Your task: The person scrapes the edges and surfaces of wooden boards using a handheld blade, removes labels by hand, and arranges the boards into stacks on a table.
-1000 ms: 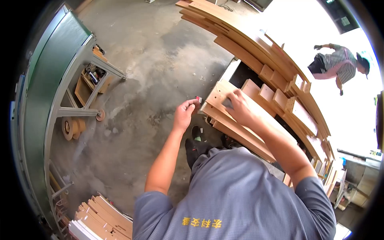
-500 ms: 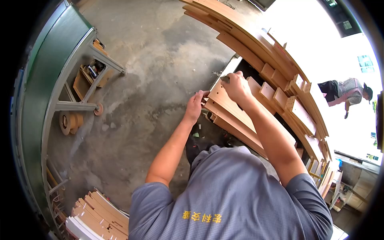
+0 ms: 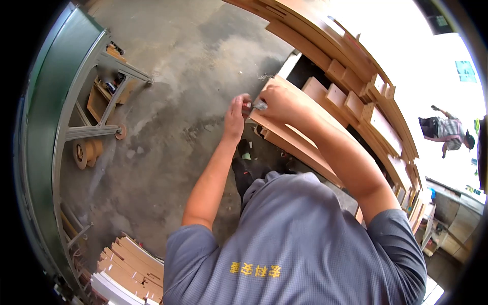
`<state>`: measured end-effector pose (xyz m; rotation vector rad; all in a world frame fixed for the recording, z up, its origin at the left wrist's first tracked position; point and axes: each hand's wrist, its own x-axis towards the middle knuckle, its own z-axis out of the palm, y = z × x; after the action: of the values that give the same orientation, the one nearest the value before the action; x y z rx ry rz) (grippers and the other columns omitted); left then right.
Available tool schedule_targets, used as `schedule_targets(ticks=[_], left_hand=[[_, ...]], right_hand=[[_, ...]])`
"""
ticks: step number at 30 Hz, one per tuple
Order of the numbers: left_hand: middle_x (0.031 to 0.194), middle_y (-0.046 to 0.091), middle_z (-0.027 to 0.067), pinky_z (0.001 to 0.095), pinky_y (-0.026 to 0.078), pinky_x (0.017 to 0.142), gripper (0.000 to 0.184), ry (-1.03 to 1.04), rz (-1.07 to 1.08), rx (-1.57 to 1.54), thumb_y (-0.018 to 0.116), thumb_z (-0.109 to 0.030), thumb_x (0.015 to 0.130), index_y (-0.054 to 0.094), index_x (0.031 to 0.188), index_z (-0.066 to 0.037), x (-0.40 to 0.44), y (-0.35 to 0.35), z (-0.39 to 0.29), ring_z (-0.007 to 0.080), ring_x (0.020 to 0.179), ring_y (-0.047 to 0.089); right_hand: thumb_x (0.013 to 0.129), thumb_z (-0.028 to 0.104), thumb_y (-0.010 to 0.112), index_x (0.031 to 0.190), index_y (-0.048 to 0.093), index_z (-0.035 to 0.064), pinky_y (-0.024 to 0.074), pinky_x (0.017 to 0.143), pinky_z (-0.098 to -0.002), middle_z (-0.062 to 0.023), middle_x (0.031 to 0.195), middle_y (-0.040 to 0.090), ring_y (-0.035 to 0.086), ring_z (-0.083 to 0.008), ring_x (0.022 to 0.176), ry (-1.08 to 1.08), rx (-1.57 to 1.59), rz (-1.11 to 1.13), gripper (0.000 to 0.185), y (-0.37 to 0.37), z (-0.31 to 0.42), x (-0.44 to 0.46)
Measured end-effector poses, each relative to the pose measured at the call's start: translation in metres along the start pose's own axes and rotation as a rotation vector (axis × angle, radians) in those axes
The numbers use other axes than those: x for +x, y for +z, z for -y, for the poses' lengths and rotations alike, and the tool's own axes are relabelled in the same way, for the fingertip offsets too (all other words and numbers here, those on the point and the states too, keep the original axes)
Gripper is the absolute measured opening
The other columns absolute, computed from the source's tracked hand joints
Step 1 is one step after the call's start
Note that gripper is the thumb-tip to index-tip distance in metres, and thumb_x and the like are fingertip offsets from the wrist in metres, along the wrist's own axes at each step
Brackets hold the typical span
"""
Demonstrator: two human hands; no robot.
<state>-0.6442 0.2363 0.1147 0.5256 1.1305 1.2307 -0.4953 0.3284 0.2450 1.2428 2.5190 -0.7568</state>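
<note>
A light wood-coloured board (image 3: 297, 133) lies on top of a stack of similar boards in front of me. My right hand (image 3: 278, 108) is over its near-left end, fingers closed on a small greyish, shiny piece (image 3: 260, 105) whose kind I cannot make out. Just left of that end, my left hand (image 3: 237, 116) is raised with its fingers curled together, close to the greyish piece. What those left fingers hold, if anything, is too small to tell.
Long rows of wooden boards and blocks (image 3: 351, 101) stand to the right. A green-topped metal-framed bench (image 3: 76, 66) runs along the left, tape rolls (image 3: 87, 153) beside its leg. More stacked boards (image 3: 129, 269) lie lower left. Another person (image 3: 447, 129) stands far right.
My right hand has come down and left from above the board toward my left hand. My left hand has shifted slightly left, off the board's end. The other person has raised an arm.
</note>
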Motion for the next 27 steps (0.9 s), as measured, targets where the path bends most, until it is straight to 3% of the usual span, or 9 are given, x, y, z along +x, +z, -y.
schedule_targets(ticks=[2,4,7,10,12,14,21,25,27], left_hand=[[0.131,0.062,0.0111,0.0382,0.045,0.103,0.044,0.584,-0.261,0.521,0.046,-0.034,0.109,0.058,0.136,-0.001,0.004,0.007,0.014,0.0227,0.116,0.059],[0.141,0.055,0.0163,0.0421,0.040,0.111,0.042,0.739,-0.217,0.751,0.052,-0.027,0.107,0.053,0.139,0.001,-0.024,0.041,-0.029,0.0299,0.128,0.052],[0.142,0.054,0.0213,0.0478,0.039,0.112,0.046,0.940,-0.080,0.832,0.054,-0.027,0.104,0.053,0.142,0.000,-0.020,0.083,-0.040,0.0396,0.133,0.049],[0.151,0.048,0.0211,0.0488,0.033,0.118,0.054,0.983,0.185,0.995,0.053,-0.035,0.104,0.049,0.148,-0.004,-0.013,0.121,-0.026,0.0398,0.140,0.043],[0.163,0.037,0.0156,0.0541,0.016,0.126,0.065,0.890,0.179,1.560,0.048,-0.048,0.104,0.041,0.157,-0.012,0.004,0.125,0.016,0.0378,0.151,0.030],[0.166,0.033,0.0128,0.0569,0.014,0.126,0.068,0.859,0.175,1.771,0.050,-0.050,0.102,0.039,0.158,-0.013,-0.003,0.134,0.015,0.0361,0.153,0.027],[0.171,0.018,0.0123,0.0578,0.005,0.127,0.078,0.856,0.218,1.914,0.052,-0.051,0.101,0.026,0.163,-0.009,-0.008,0.148,0.028,0.0329,0.158,0.015],[0.172,0.009,0.0158,0.0562,0.001,0.127,0.090,0.830,0.816,1.811,0.049,-0.060,0.100,0.017,0.164,-0.007,-0.044,0.233,0.076,0.0337,0.160,0.003],[0.172,0.009,0.0160,0.0593,-0.001,0.126,0.092,0.860,1.024,1.829,0.051,-0.063,0.097,0.018,0.165,-0.010,-0.075,0.304,0.110,0.0356,0.160,0.003]], right_hand=[[0.079,0.025,0.076,0.109,0.078,0.0063,0.0551,0.089,-0.0450,-0.0201,0.112,0.071,0.069,-0.0375,0.101,-0.190,0.010,-0.075,0.035,0.012,-0.013,-0.009],[0.079,0.020,0.077,0.108,0.078,0.0053,0.0558,0.090,-0.0469,-0.0213,0.116,0.069,0.070,-0.0380,0.101,-0.083,0.054,0.059,0.032,0.007,-0.005,-0.042],[0.074,0.011,0.074,0.092,0.074,-0.0059,0.0602,0.080,-0.0476,-0.0299,0.110,0.068,0.073,-0.0419,0.091,-0.079,0.020,-0.168,0.024,0.025,-0.022,-0.089],[0.076,0.007,0.072,0.091,0.075,-0.0036,0.0602,0.080,-0.0483,-0.0298,0.110,0.068,0.073,-0.0417,0.088,-0.016,0.007,-0.151,0.019,0.030,-0.053,-0.129],[0.077,0.008,0.075,0.098,0.076,0.0027,0.0579,0.088,-0.0490,-0.0229,0.121,0.064,0.070,-0.0419,0.100,0.132,0.063,-0.041,0.022,0.029,-0.079,-0.167],[0.078,0.009,0.072,0.102,0.077,0.0094,0.0582,0.087,-0.0468,-0.0191,0.118,0.066,0.070,-0.0402,0.098,0.265,0.090,0.106,0.024,0.034,-0.121,-0.215],[0.079,0.007,0.073,0.093,0.078,0.0104,0.0600,0.082,-0.0433,-0.0134,0.099,0.075,0.074,-0.0351,0.094,0.683,-0.119,0.227,0.016,0.096,-0.261,-0.466],[0.076,0.013,0.078,0.094,0.077,0.0089,0.0590,0.085,-0.0439,-0.0129,0.101,0.076,0.073,-0.0330,0.095,0.974,-0.140,0.442,0.019,0.130,-0.310,-0.567],[0.075,0.017,0.080,0.104,0.074,0.0072,0.0571,0.088,-0.0440,-0.0147,0.105,0.075,0.071,-0.0340,0.100,1.048,0.097,0.200,0.031,0.134,-0.308,-0.589]])
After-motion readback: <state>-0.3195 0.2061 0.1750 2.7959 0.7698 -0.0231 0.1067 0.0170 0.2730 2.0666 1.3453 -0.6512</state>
